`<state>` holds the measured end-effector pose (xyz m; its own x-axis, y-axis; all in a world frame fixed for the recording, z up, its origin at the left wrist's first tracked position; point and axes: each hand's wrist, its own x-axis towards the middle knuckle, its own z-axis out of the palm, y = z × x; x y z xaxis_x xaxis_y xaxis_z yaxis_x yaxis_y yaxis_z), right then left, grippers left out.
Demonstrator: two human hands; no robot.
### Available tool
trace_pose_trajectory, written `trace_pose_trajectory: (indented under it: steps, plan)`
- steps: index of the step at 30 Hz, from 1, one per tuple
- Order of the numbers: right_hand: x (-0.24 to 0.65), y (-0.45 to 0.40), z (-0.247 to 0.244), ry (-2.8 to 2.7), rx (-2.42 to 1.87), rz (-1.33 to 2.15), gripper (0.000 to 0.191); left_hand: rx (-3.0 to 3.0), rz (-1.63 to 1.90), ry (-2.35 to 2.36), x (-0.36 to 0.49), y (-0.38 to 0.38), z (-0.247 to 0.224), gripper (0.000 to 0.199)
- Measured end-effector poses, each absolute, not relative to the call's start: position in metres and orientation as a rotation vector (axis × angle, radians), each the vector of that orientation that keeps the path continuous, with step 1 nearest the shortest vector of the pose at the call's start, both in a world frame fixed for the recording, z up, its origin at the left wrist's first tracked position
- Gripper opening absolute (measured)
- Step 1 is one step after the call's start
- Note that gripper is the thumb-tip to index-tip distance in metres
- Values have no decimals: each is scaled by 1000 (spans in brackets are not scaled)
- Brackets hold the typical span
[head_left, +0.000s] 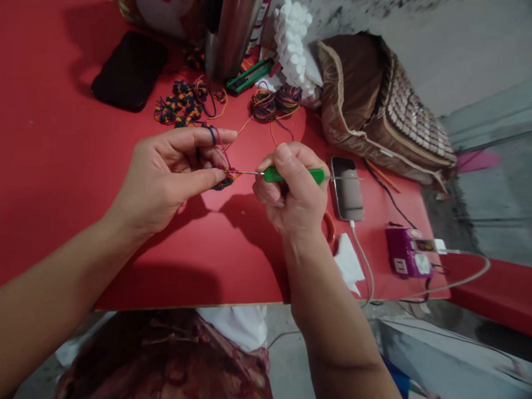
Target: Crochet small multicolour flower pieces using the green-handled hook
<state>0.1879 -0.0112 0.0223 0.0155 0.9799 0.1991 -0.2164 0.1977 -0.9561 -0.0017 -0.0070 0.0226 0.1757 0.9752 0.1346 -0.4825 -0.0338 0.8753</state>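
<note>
Between the thumb and fingers of my left hand point(170, 172) is a small dark multicoloured crochet piece point(225, 183). Yarn point(214, 136) loops over that hand's raised index finger. My right hand point(293, 186) is closed around the green handle of a crochet hook point(315, 176). The hook's thin metal shaft points left and meets the piece at my left fingertips; its tip is hard to make out. Strands run from my left hand back to balls of multicoloured yarn point(263, 104). Beyond my left hand lies a heap of crocheted pieces point(179, 104).
On the red table point(41, 184) are a black case point(130, 70), a metal cylinder point(233, 33), a green cutter point(250, 76), a phone point(347, 188) on a cable, and a purple power box point(407, 253). A brown bag-like cushion point(363, 92) stands at the back right. The table's front edge is near my forearms.
</note>
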Motion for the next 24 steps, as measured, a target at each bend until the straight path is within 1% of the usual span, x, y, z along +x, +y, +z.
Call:
trace_pose_trajectory:
  steps: [3,7,11,13,18,24]
  plan:
    - [187,-13,22,-1122,-911,1130,57,1009,1333,671,-3,-5,18,43]
    - [187,-14,17,-1105,-864,1107,51,1073,1348,720,-6,-3,13,42]
    - [187,-13,10,-1133,-880,1050,57,1103,1336,773,-7,-3,11,40]
    - [186,-14,8,-1126,-912,1031,57,1085,1348,793,-5,-5,14,39]
    - [183,-24,10,-1148,-913,977,47,1013,1338,916,0,-10,26,35]
    - [179,-40,17,-1327,-1163,698,37,1022,1343,1031,3,-14,29,35]
